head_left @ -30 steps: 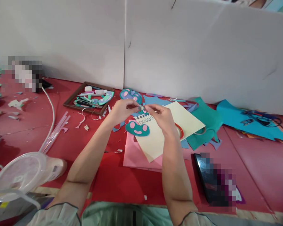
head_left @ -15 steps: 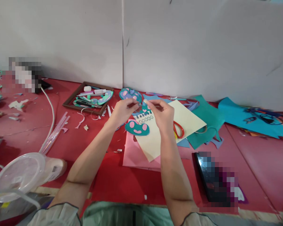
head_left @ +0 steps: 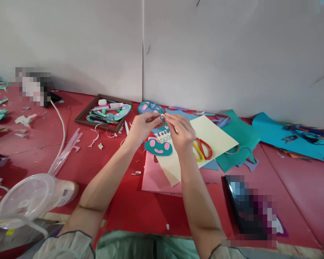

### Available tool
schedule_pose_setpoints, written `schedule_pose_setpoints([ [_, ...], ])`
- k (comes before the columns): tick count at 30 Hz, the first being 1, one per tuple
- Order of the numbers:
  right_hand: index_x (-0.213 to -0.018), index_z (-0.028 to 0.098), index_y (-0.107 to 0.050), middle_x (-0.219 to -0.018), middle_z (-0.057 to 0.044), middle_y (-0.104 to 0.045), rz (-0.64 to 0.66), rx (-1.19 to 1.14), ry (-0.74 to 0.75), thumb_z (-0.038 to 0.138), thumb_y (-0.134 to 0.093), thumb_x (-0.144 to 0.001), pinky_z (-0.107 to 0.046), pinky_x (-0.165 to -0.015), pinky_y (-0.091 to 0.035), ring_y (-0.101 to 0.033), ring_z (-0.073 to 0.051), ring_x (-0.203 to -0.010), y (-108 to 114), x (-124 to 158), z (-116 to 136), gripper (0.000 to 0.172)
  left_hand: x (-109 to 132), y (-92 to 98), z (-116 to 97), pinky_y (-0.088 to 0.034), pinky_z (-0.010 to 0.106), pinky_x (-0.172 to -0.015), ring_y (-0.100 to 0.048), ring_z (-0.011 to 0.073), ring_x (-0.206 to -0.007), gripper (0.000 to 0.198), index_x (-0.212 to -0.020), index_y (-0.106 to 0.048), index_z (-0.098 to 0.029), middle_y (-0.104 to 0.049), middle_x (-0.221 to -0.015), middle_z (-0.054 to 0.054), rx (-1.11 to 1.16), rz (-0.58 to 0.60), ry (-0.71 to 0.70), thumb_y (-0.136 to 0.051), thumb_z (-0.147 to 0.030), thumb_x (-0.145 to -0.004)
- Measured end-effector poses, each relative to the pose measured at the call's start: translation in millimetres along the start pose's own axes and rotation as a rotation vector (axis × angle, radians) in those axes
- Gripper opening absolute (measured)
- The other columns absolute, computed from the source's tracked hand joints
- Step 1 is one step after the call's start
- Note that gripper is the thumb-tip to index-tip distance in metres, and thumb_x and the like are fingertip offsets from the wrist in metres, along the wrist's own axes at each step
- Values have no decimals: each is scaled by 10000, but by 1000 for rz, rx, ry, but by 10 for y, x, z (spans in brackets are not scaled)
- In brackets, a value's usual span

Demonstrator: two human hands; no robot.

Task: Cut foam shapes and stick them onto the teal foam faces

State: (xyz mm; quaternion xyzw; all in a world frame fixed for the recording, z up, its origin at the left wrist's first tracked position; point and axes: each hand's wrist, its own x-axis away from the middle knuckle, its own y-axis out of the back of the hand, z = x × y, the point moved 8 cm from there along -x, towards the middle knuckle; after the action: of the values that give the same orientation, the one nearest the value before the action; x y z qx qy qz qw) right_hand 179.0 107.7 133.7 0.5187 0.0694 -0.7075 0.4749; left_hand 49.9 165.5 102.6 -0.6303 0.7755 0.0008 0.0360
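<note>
My left hand [head_left: 142, 126] and my right hand [head_left: 182, 131] meet fingertip to fingertip above the sheets. Both are closed in a pinch on a small pale piece [head_left: 162, 116], mostly covered by the fingers. Beneath them lies a cream sheet [head_left: 213, 135] with a row of small ovals drawn near its cut edge. A teal foam-like cutout [head_left: 158, 147] with pink spots lies at that sheet's left edge, over a pink sheet [head_left: 153, 180]. Partly hidden behind my hands is another teal piece [head_left: 164, 128] with pink shapes. Scissors with red and yellow handles [head_left: 205, 149] rest beside my right wrist.
A brown-framed tray [head_left: 79, 117] holds pens and cutouts. Green [head_left: 243, 133] and blue sheets [head_left: 270, 133] lie to the right, with a black phone [head_left: 240, 208] nearer. On the left are clear strips [head_left: 67, 151], a lidded plastic tub [head_left: 27, 201], a cable and scraps.
My right hand has moved slightly left, bringing its fingertips against those of my left hand. More of the scissors' yellow handle now shows. The view has shifted slightly.
</note>
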Motion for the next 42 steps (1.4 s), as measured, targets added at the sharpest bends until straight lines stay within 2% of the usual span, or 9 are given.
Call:
schedule_pose_setpoints([
  [5,-945,251,-719,-1005,-52,-747,-31,-27,-46,302,-520,-945,-380,-927,-536,-678,-187,-998,19,-14,-15,205,19,22,-44,-577,359,-876,-718,189,-830,306,-884,-728,-156,-751,-870,44,-15,-12,-27,-750,-412,-718],
  [9,-895,241,-713,-928,-47,-725,-87,-100,-283,395,-586,-889,-306,-724,-545,-663,-169,-850,89,-26,-145,199,24,13,-68,-585,345,-844,-720,194,-823,232,-865,-727,-158,-757,-867,50,-74,32,-35,-726,-356,-744],
  [11,-829,229,-704,-892,-35,-707,-46,-158,-403,423,-634,-840,-274,-658,-515,-643,-156,-802,67,-23,-209,207,22,-1,-59,-587,341,-831,-719,193,-811,223,-864,-722,-154,-757,-857,51,-101,59,-29,-722,-345,-749],
  [14,-753,210,-683,-840,-19,-690,21,-242,-519,434,-680,-780,-251,-637,-483,-621,-143,-768,12,-10,-278,226,18,-19,-53,-583,338,-832,-718,190,-798,223,-844,-718,-155,-754,-838,52,-131,85,-36,-720,-358,-754],
  [18,-766,199,-676,-843,-20,-696,75,-305,-622,449,-686,-753,-241,-628,-474,-608,-140,-755,-57,36,-368,251,17,-25,-56,-584,345,-828,-717,196,-788,235,-816,-717,-161,-749,-811,48,-140,88,-40,-733,-383,-742],
  [25,-768,189,-658,-805,-18,-690,39,-415,-718,465,-693,-738,-252,-640,-482,-610,-143,-752,-90,108,-488,280,6,-74,-14,-579,363,-860,-722,200,-835,164,-854,-732,-164,-750,-855,44,-91,138,2,-732,-286,-743],
  [30,-776,190,-654,-787,-12,-681,49,-474,-760,477,-703,-723,-243,-604,-473,-607,-139,-742,-131,139,-537,296,4,-88,14,-565,399,-897,-724,213,-851,167,-861,-736,-154,-749,-841,61,-66,139,32,-720,-291,-766],
  [36,-780,189,-650,-797,-15,-675,48,-480,-742,485,-692,-737,-266,-647,-477,-605,-145,-758,-142,140,-527,302,-5,-69,21,-573,387,-886,-725,211,-848,185,-885,-734,-146,-754,-878,64,-70,114,18,-722,-283,-760],
  [42,-807,206,-688,-832,-16,-693,50,-425,-680,458,-708,-736,-279,-657,-468,-608,-154,-763,-107,92,-445,263,-30,-53,58,-562,387,-896,-724,219,-857,268,-904,-721,-134,-756,-890,66,-89,119,-17,-728,-354,-750],
])
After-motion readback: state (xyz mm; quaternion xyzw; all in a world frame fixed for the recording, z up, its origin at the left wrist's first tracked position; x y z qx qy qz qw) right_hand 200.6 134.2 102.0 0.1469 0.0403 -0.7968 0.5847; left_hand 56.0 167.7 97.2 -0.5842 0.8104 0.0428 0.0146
